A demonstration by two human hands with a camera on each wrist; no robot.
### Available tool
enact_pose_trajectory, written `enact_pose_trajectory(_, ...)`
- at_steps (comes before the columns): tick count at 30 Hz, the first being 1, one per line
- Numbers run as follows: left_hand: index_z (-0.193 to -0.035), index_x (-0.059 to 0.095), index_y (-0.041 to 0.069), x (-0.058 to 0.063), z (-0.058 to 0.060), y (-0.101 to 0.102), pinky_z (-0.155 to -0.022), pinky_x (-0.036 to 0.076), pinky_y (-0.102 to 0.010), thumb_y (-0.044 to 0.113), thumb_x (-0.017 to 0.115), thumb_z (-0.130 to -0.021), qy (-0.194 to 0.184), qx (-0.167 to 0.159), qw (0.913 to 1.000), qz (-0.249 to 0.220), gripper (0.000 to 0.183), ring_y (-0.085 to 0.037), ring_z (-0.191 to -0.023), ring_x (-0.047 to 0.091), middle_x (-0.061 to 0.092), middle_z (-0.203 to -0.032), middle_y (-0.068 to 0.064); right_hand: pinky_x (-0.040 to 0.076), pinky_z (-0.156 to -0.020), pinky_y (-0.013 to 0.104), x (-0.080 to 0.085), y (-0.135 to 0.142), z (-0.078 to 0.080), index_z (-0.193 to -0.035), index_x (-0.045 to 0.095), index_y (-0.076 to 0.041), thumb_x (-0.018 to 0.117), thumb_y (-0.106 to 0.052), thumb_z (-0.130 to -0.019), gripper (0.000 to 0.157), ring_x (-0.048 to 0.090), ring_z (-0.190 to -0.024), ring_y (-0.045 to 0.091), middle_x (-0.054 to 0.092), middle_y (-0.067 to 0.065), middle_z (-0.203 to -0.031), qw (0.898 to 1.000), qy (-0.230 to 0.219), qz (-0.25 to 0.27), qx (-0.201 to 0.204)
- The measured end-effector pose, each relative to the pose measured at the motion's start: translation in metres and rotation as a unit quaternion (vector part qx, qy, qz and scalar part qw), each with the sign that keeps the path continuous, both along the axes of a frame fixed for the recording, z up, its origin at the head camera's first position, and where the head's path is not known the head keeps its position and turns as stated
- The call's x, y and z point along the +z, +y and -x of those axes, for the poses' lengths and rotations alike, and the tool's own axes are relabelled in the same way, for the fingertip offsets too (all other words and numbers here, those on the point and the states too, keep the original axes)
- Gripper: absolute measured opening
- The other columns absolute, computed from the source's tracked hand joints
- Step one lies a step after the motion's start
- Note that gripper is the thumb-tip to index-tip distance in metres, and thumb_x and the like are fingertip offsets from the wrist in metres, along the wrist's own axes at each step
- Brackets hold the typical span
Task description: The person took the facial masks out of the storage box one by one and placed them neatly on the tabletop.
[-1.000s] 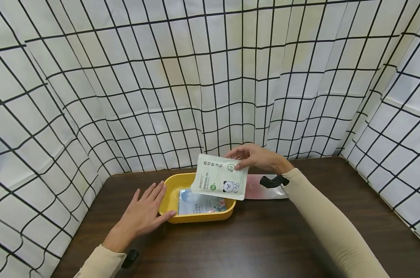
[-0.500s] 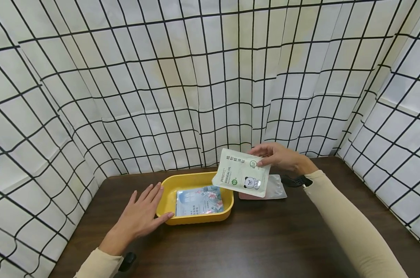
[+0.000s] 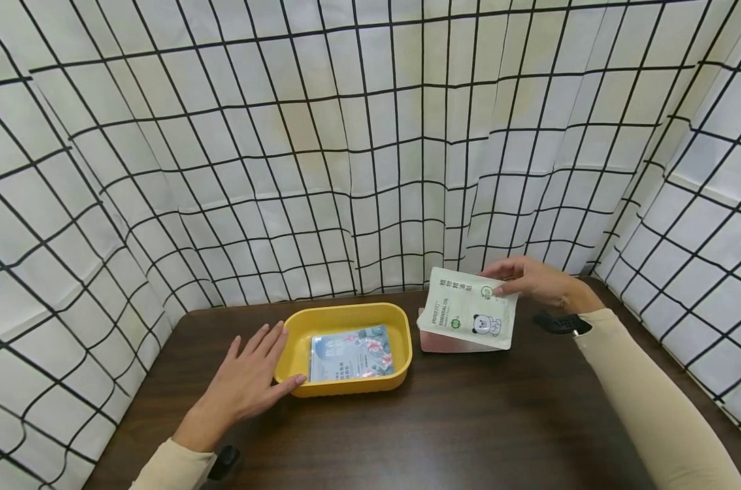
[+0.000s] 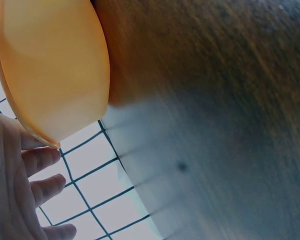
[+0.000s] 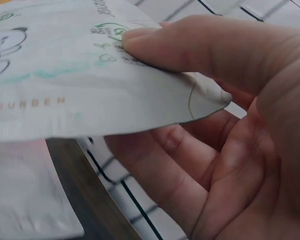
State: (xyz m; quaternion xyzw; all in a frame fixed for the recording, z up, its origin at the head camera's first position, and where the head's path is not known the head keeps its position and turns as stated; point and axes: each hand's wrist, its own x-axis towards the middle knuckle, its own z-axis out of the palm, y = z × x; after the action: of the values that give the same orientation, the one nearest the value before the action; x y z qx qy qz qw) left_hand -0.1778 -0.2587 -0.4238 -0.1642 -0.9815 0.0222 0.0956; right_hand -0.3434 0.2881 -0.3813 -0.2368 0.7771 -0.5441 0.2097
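My right hand [image 3: 532, 282] pinches a pale green essential oil patch packet [image 3: 468, 309] by its right edge, thumb on top and fingers beneath. A bear drawing and printed text show on the packet's face. Below it lies a pink and silver packet [image 3: 462, 344], mostly covered in the head view; its silvery end [image 5: 30, 195] shows in the right wrist view. My left hand [image 3: 248, 378] rests with spread, straight fingers at the left rim of a yellow basket [image 3: 402, 340]. Inside the basket lies a blue floral packet [image 3: 352, 354].
The dark wooden table [image 3: 370, 442] carries everything. A white curtain with a black grid [image 3: 309, 170] surrounds the table at the back and sides, hanging close behind the right hand.
My right hand has carried the green packet rightward, from over the basket to over the pink packet. The blue packet in the basket is now uncovered. My left hand stays at the rim.
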Motion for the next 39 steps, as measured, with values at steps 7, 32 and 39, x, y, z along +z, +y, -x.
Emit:
enact_pose_trajectory(7,-0.157,0.035,0.003,-0.002,0.001,-0.001,-0.114,0.023,-0.072,0.076,0.044,-0.093,-0.007,0.0,1.0,-0.003,0.097,-0.039,-0.15,0.031,0.032,-0.164,-0.014,0.059,-0.087,0.042,-0.009,0.033,-0.002,-0.135,0.061,-0.003,0.073,-0.009,-0.092,0.045,0.07,-0.106,0.028,0.07,0.009,-0.125,0.999,0.0,-0.029,-0.015)
enact_pose_trajectory(32,-0.156,0.037,0.003,-0.001,0.002,-0.002,-0.114,0.023,-0.073,0.076,0.044,-0.092,0.0,0.003,1.0,-0.006,0.097,-0.039,-0.149,0.032,0.034,-0.164,-0.014,0.057,-0.087,0.041,-0.017,0.119,-0.007,-0.141,0.054,0.001,0.066,-0.017,-0.099,0.047,0.068,-0.107,0.021,0.069,-0.001,-0.122,0.994,-0.024,-0.087,-0.069)
enact_pose_trajectory(39,-0.157,0.037,0.004,0.0,0.0,-0.002,-0.114,0.024,-0.073,0.076,0.044,-0.093,-0.001,0.005,1.0,-0.007,0.096,-0.039,-0.149,0.032,0.034,-0.164,-0.014,0.057,-0.087,0.039,-0.021,0.135,-0.003,-0.142,0.052,0.003,0.06,-0.013,-0.102,0.044,0.068,-0.106,0.019,0.07,-0.001,-0.121,0.995,-0.042,-0.076,-0.044)
